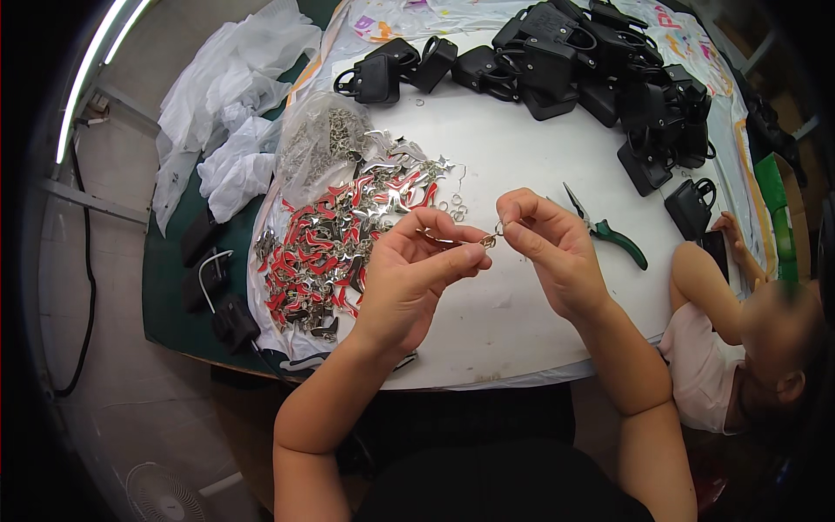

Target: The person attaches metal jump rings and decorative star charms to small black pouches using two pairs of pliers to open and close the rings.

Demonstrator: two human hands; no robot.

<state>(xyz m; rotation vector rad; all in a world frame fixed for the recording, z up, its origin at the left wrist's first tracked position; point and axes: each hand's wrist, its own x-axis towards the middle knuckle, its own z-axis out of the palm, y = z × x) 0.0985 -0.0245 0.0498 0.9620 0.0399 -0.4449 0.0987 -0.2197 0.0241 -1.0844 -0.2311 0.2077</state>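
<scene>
Left hand [404, 278] and right hand [558, 257] grasp small metal links [491, 238] above the white bench [496, 339].
From the left: red-and-silver charms [317, 252] heaped; the links, between both hands' fingertips, near the middle; green-handled pliers [616, 239] lying just right; black mini bags [557, 56] piled far right, beside reddish lettering [664, 17] on the cover.

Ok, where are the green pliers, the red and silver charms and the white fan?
Green pliers [606, 230]: head view, green handle near the joint.
Red and silver charms [323, 248]: head view, middle of the pile.
White fan [163, 496]: head view, round grille.
</scene>
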